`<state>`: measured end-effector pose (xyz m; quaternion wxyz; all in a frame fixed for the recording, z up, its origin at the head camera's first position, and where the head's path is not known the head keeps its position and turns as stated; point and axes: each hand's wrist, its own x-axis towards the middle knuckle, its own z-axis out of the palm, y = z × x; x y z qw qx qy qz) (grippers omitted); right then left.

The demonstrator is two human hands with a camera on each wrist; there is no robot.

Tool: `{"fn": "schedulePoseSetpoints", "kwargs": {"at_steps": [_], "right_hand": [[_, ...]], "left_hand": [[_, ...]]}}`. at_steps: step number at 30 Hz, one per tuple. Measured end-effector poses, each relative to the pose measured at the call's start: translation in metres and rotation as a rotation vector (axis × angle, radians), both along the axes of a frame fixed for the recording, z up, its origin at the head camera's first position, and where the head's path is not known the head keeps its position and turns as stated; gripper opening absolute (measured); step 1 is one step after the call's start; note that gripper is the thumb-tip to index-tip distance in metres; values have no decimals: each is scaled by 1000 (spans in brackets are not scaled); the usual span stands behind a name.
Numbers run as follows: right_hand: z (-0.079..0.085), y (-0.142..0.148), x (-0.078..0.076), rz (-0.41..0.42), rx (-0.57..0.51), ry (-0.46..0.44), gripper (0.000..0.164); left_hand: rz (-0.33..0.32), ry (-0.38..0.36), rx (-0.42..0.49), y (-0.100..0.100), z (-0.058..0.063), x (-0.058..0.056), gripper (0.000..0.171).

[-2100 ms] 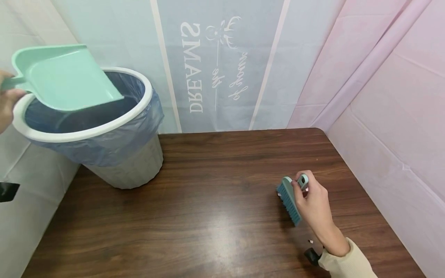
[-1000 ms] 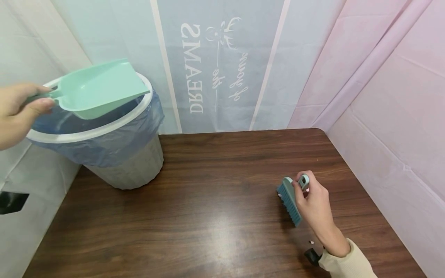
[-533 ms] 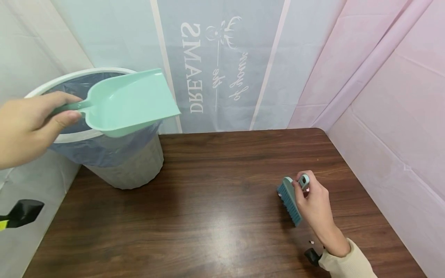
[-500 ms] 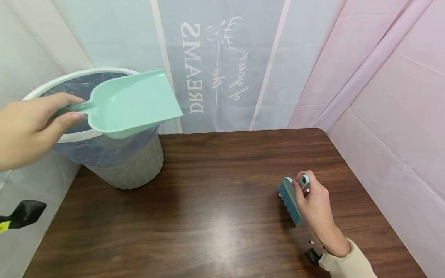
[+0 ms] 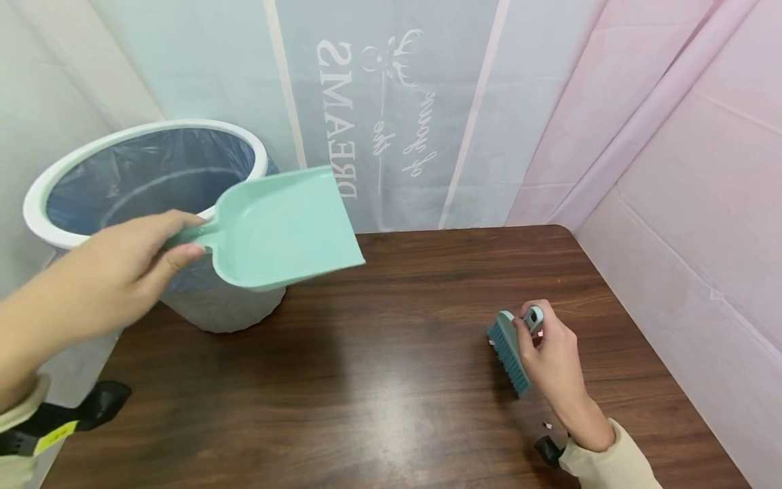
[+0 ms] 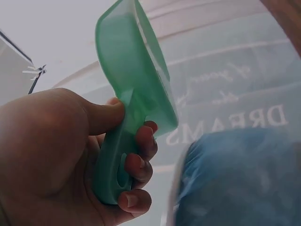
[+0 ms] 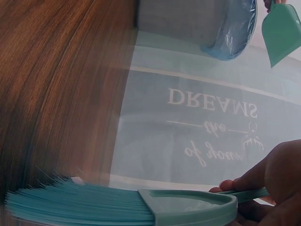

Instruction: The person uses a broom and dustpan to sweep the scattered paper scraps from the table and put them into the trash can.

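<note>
My left hand point(image 5: 131, 265) grips the handle of a mint-green dustpan point(image 5: 284, 227), held in the air in front of the bin's right rim. In the left wrist view its fingers point(image 6: 141, 165) wrap round the handle, and no debris shows on the pan in the head view. On the right of the table my right hand point(image 5: 552, 360) pinches the handle of a small hand brush point(image 5: 508, 353) with teal bristles. Those bristles rest on the wood, and a white scrap point(image 7: 77, 180) sits against them. Another white scrap point(image 5: 546, 426) lies beside my right wrist.
A grey trash bin point(image 5: 229, 309) with a white rim and a blue plastic liner point(image 5: 201, 153) stands at the table's back left. Printed cloth point(image 5: 391, 122) hangs behind the dark wooden table point(image 5: 366, 407), and pale cloth point(image 5: 702, 224) borders its right side.
My left hand has brought the dustpan from over the bin rightward, down and nearer, and the pan has turned flatter. My right hand and the brush have stayed in place.
</note>
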<state>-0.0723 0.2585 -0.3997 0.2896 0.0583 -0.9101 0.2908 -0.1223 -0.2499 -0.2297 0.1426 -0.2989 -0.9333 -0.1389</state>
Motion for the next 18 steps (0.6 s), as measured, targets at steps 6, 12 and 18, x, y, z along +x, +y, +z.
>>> {"fn": "schedulePoseSetpoints", "kwargs": {"at_steps": [6, 12, 18], "right_hand": [[0, -1, 0, -7, -5, -1, 24], [-1, -1, 0, -8, -8, -8, 24], [-2, -1, 0, -13, -1, -11, 24]], "left_hand": [[-54, -50, 12, 17, -16, 9, 25], [-35, -73, 3, 27, -27, 20, 27], [-53, -144, 24, 38, -41, 25, 23]]}}
